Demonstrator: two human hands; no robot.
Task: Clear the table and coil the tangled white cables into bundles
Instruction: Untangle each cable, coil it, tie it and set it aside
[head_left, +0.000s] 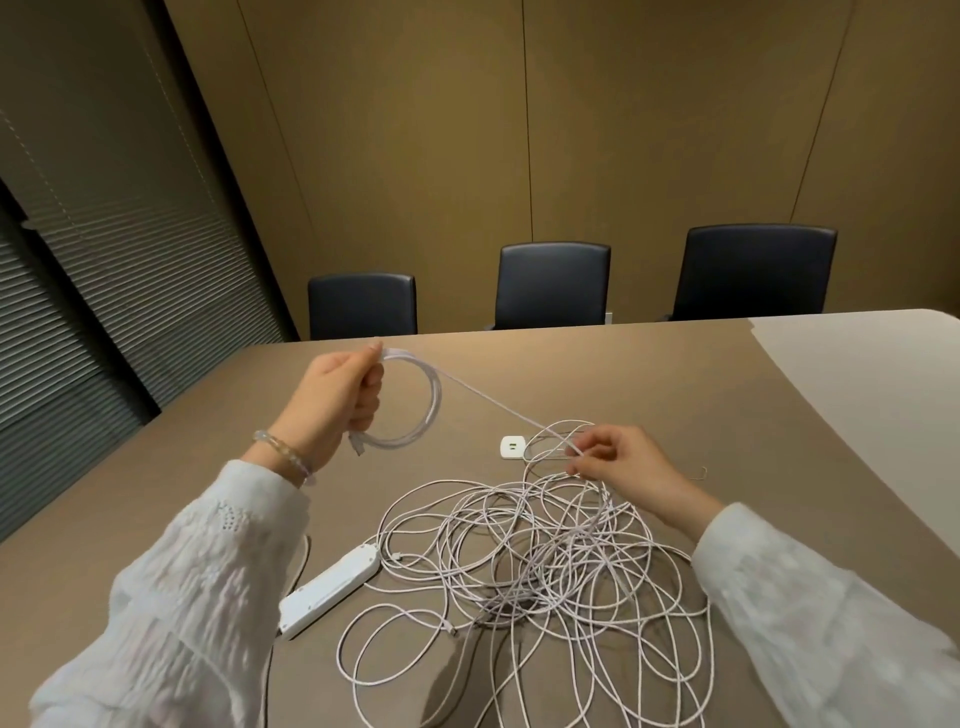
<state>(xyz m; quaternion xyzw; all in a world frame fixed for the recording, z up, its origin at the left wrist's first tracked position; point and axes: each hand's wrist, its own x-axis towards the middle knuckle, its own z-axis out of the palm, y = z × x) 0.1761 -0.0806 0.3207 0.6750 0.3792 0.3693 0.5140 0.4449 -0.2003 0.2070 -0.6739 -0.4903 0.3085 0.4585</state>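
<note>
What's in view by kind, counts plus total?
Hands: 2, left holding the coil, right pinching a strand
Cable coil: 1
Tangled cable pile: 1
Power strip: 1
Small white charger: 1
Chairs: 3
Table: 1
Total: 10

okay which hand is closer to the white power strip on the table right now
Left, as far as this view shows. The left hand grips a coil up behind the power strip; the right hand pinches a cable farther off, beyond the tangle.
</note>
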